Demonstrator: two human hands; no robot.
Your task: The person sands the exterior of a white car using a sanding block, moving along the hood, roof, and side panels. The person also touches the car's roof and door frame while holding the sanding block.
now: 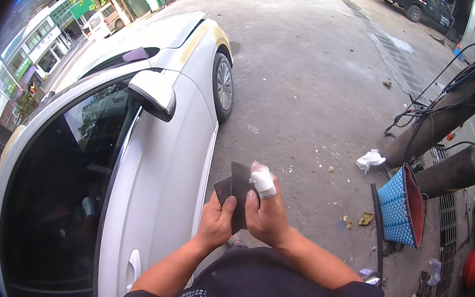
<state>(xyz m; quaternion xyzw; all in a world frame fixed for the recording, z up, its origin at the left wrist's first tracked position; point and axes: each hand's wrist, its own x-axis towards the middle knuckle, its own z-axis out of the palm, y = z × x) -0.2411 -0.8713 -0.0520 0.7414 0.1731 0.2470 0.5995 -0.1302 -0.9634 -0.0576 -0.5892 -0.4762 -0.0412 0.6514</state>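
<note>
In front of my torso, both hands hold dark grey, thin sheet material that looks like sandpaper. My left hand (215,223) pinches a smaller folded piece (223,188) under its thumb. A taller sheet (240,183) stands between the two hands, with my right hand (271,219) gripping its right edge, thumb on top. White wrapping (262,183) covers a finger of my right hand. Whether the two dark pieces are joined is hidden by the fingers. Just left of my hands is the door (170,175) of a white car.
The car's mirror (154,91) juts out; its front fender (199,47) has yellowish patches. A purple piece (136,55) lies near the windshield base. On the right are gas cylinders (450,171) with hoses, a blue woven bag (398,212), a dark bar (376,232) and a floor grate (447,223).
</note>
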